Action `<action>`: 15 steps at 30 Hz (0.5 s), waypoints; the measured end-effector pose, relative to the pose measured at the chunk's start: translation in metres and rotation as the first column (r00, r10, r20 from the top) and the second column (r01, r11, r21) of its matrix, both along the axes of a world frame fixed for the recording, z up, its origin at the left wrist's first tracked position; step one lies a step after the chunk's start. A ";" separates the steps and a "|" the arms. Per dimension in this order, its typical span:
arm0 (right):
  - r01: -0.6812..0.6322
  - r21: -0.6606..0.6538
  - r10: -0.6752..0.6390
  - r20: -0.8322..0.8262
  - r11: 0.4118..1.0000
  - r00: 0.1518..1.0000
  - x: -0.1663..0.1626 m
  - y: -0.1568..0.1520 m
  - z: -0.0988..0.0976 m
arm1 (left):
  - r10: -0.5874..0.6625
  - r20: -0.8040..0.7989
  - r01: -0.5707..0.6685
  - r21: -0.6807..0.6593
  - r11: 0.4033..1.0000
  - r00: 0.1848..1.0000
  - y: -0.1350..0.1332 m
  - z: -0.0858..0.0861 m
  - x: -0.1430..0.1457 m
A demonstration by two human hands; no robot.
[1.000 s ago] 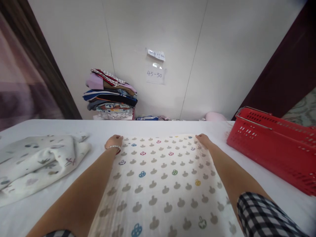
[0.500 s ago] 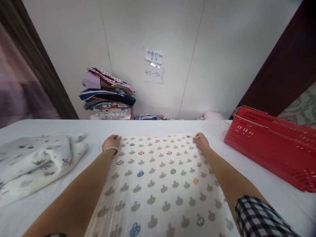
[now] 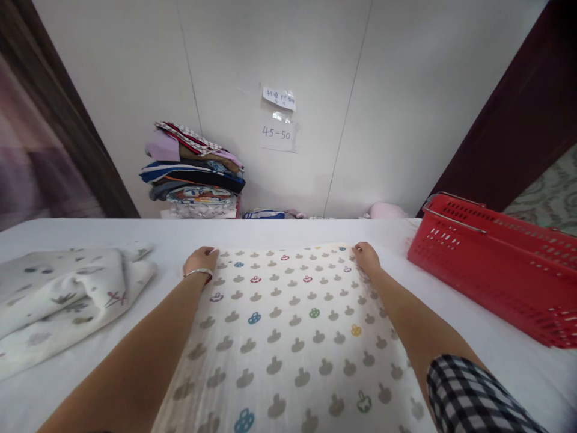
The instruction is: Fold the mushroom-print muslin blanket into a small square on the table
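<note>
A white cloth (image 3: 288, 325) printed with grey and coloured mushroom shapes lies spread flat on the white-covered table (image 3: 288, 230), running toward me past the lower frame edge. My left hand (image 3: 201, 261), with a bracelet at the wrist, pinches its far left corner. At the far right corner my right hand (image 3: 366, 257) has the cloth's edge between thumb and fingers. Both arms stretch along the cloth's sides, and its near end is out of view.
A crumpled white cloth (image 3: 67, 300) with leaf prints lies at the left. On the right stands a red plastic basket (image 3: 487, 270) with metal handles. Behind the table rises a stack of folded fabrics (image 3: 193, 171), against a wall with paper notes (image 3: 279, 136).
Both hands keep their grip on the far corners, and the cloth lies as before. The whole view has shifted very slightly.
</note>
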State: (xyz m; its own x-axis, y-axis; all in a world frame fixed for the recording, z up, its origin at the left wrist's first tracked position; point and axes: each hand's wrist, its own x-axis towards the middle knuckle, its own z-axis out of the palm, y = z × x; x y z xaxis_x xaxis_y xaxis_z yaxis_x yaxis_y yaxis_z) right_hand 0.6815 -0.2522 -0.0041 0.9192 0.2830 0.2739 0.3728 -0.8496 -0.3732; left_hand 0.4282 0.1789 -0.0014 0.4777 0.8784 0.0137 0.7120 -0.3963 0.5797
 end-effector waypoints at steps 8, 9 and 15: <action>0.084 -0.094 -0.092 -0.079 0.992 0.993 0.011 0.009 0.005 | 0.000 0.007 0.000 0.005 1.000 1.000 -0.001 0.000 -0.001; 0.095 -0.113 -0.105 -0.093 0.989 0.990 0.013 0.011 0.005 | -0.001 0.007 0.001 0.006 1.000 1.000 -0.001 0.000 -0.001; 0.109 -0.188 -0.128 -0.087 0.976 0.988 0.012 0.016 0.001 | 0.000 0.002 0.000 0.005 1.000 1.000 -0.002 0.001 0.000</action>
State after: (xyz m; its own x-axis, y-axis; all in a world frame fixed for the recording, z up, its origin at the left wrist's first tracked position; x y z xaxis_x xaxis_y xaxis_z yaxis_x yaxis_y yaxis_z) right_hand 0.6932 -0.2358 -0.0034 0.9690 0.2072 0.1345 0.2345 -0.9425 -0.2380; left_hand 0.4280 0.1764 -0.0002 0.4779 0.8782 0.0196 0.7104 -0.3996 0.5794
